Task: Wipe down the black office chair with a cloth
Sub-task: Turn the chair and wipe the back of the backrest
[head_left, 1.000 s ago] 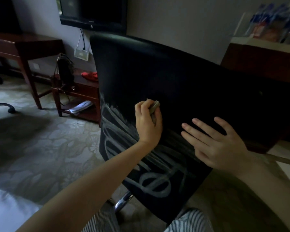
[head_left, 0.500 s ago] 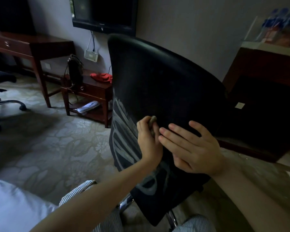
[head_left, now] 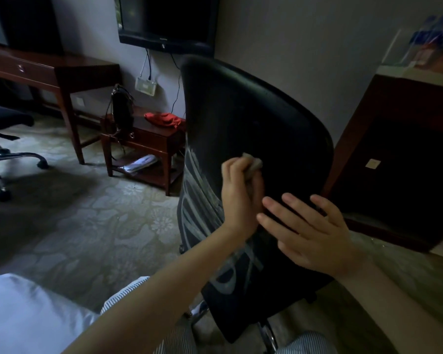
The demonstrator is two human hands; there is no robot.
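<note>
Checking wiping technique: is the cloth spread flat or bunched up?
Bunched: the cloth shows as a small wad gripped in the left hand.

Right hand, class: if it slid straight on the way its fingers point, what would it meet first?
Probably the left hand, which grips the cloth against the chair back. The fingertips of the right hand lie close beside it, though depth is unclear.

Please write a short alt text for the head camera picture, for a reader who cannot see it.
A person's left hand holds a small cloth against the back of a black office chair, while the right hand rests flat on it. Pale streaks show on the chair below the cloth.
</note>
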